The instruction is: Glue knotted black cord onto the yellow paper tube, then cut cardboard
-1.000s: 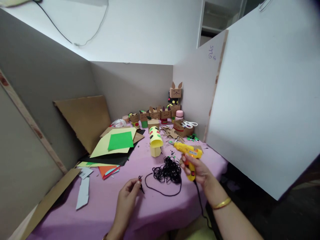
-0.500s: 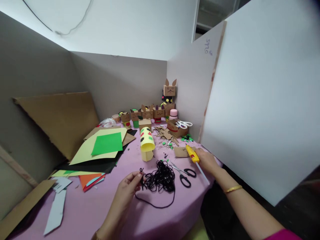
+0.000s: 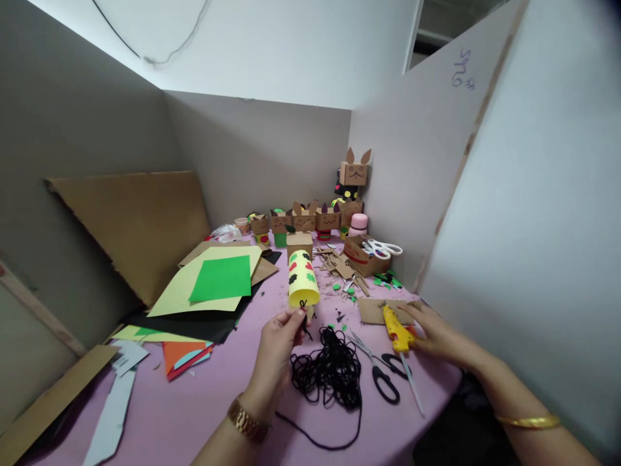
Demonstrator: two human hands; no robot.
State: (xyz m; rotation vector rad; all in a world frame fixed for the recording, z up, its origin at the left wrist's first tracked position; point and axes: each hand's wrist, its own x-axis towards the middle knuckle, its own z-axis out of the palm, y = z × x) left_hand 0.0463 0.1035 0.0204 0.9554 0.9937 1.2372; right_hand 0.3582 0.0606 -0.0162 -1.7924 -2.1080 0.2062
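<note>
My left hand (image 3: 284, 333) pinches a looped end of black yarn (image 3: 305, 309), held up just in front of the open end of a yellow paper tube (image 3: 301, 278) decorated with red, green and black flower shapes. Below that hand, the rest of the black yarn is a tangled heap (image 3: 334, 372) with one strand trailing forward. My right hand (image 3: 429, 330) has its fingers stretched out beside a yellow glue gun (image 3: 398, 331), touching its handle. The gun's nozzle rests on a flat cardboard piece (image 3: 371, 311), and a white glue stick pokes from its rear. Black-handled scissors (image 3: 381, 370) lie between yarn and gun.
Cardboard animal-face figures (image 3: 303, 220) line the back. A small box (image 3: 361, 259) with white scissors (image 3: 383, 249) stands behind cardboard scraps (image 3: 342, 266). Coloured sheets (image 3: 220, 278) are stacked at left, near a leaning cardboard panel (image 3: 136, 226). Partitions (image 3: 257, 142) enclose the table.
My left hand has raised the yarn end forward to the tube's mouth. The glue gun has come down onto the cardboard, and my right hand's fingers have spread out. The view has shifted.
</note>
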